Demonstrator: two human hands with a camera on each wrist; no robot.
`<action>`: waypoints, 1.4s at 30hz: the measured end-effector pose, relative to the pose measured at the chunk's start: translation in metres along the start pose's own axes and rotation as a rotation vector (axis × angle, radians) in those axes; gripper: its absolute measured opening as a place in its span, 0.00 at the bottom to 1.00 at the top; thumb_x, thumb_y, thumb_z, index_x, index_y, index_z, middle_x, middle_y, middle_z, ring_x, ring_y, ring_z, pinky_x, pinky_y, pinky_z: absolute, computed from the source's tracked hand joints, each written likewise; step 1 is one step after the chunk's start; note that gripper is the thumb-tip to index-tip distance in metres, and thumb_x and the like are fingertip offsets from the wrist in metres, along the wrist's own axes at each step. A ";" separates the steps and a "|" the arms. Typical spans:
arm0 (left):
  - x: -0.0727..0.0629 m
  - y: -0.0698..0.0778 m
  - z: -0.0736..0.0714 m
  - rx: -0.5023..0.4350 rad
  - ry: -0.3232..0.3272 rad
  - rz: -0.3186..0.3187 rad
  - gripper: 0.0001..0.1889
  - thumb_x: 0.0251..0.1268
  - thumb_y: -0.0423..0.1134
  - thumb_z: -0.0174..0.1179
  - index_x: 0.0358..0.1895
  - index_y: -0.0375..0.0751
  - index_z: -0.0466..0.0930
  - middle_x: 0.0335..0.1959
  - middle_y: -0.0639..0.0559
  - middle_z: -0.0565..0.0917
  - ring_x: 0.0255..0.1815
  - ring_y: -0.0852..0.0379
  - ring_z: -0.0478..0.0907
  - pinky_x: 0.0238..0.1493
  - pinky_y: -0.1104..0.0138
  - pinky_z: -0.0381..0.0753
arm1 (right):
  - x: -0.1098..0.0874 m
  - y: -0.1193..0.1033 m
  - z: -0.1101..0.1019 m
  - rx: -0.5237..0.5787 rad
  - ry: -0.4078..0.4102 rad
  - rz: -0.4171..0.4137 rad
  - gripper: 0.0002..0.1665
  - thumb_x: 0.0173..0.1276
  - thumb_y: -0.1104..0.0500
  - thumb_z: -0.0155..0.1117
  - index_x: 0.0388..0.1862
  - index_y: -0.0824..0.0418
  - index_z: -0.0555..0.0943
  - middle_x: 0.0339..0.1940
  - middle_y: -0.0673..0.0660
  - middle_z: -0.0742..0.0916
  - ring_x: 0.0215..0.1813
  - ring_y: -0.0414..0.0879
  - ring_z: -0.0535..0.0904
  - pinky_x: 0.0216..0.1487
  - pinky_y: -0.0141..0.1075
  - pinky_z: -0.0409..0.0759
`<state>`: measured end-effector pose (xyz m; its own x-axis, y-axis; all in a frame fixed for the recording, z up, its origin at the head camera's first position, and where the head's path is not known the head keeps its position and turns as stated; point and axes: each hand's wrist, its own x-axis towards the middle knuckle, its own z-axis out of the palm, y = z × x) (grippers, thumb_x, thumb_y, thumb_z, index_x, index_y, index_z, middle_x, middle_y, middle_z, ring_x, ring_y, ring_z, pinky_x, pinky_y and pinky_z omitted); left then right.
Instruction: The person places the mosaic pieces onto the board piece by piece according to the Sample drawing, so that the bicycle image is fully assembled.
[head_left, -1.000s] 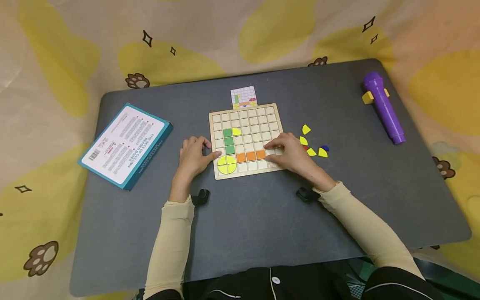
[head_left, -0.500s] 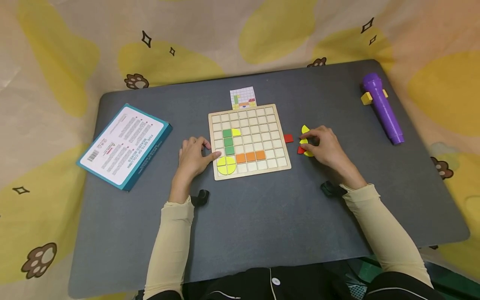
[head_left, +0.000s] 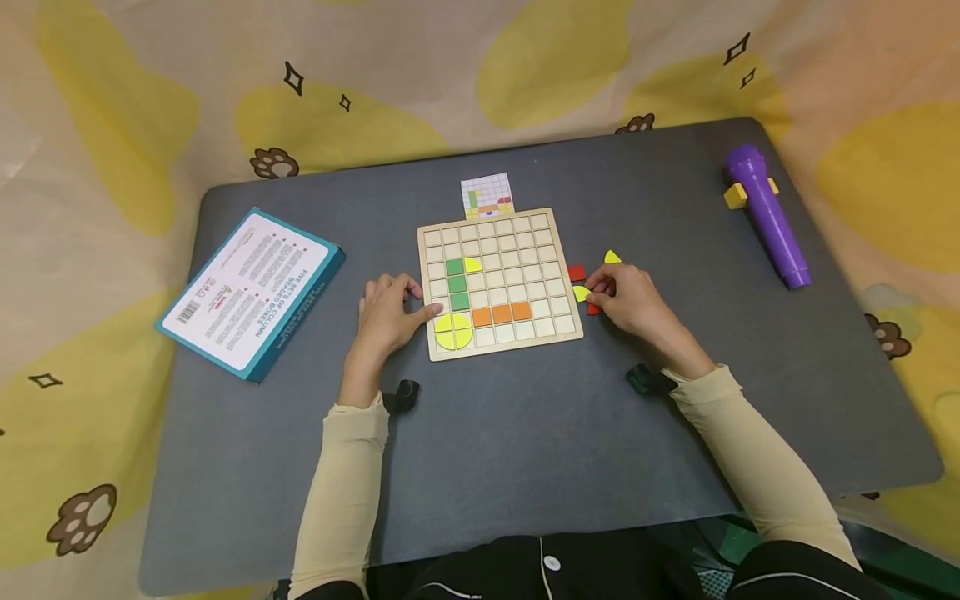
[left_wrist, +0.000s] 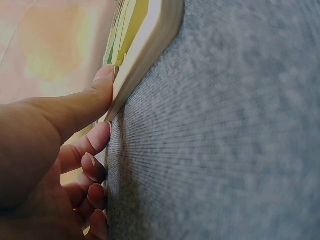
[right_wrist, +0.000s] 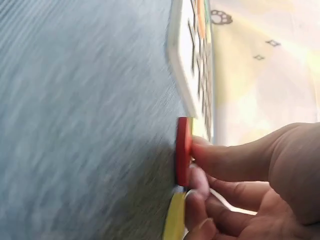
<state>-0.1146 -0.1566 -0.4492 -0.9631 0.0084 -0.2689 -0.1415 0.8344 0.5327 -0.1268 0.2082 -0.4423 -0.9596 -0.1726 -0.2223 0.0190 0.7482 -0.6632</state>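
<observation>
Two hands at a wooden grid board (head_left: 498, 282), one steadying, one gripping pieces

The left hand (head_left: 386, 315) lay at the board's 9 o'clock edge, thumb stretched onto the frame, other fingers curled against the grey table (head_left: 525, 467), holding nothing. At the board's 3 o'clock side, the right hand (head_left: 626, 300) pinched a yellow quarter-circle piece (head_left: 580, 292) with curled fingertips, touching a red piece (right_wrist: 183, 150). Farther back at 12 o'clock lay a pattern card (head_left: 487, 195)

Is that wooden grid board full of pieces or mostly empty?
Mostly empty. The wooden grid board holds only green squares, orange squares and yellow pieces.
</observation>
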 end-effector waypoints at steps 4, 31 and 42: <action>0.000 -0.001 0.000 0.005 -0.004 -0.001 0.22 0.71 0.55 0.70 0.48 0.42 0.75 0.47 0.42 0.68 0.54 0.42 0.60 0.54 0.52 0.57 | 0.000 -0.007 0.003 -0.018 -0.023 -0.014 0.07 0.74 0.65 0.68 0.47 0.67 0.81 0.42 0.65 0.85 0.46 0.57 0.80 0.49 0.45 0.74; 0.001 0.000 0.000 0.009 -0.010 -0.001 0.22 0.71 0.55 0.70 0.49 0.41 0.75 0.48 0.42 0.69 0.56 0.41 0.61 0.55 0.51 0.57 | 0.007 -0.035 0.038 0.010 0.011 -0.243 0.03 0.68 0.66 0.76 0.36 0.60 0.93 0.39 0.59 0.85 0.44 0.54 0.74 0.46 0.44 0.70; 0.001 0.000 -0.001 -0.002 -0.009 0.009 0.22 0.71 0.54 0.70 0.49 0.41 0.75 0.48 0.41 0.69 0.56 0.41 0.61 0.55 0.51 0.57 | -0.010 0.000 0.005 -0.026 0.027 -0.105 0.25 0.64 0.56 0.82 0.55 0.65 0.84 0.53 0.65 0.82 0.58 0.60 0.70 0.59 0.51 0.67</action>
<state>-0.1158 -0.1573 -0.4485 -0.9624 0.0209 -0.2709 -0.1330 0.8332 0.5368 -0.1157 0.2062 -0.4436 -0.9632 -0.2335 -0.1328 -0.0889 0.7437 -0.6626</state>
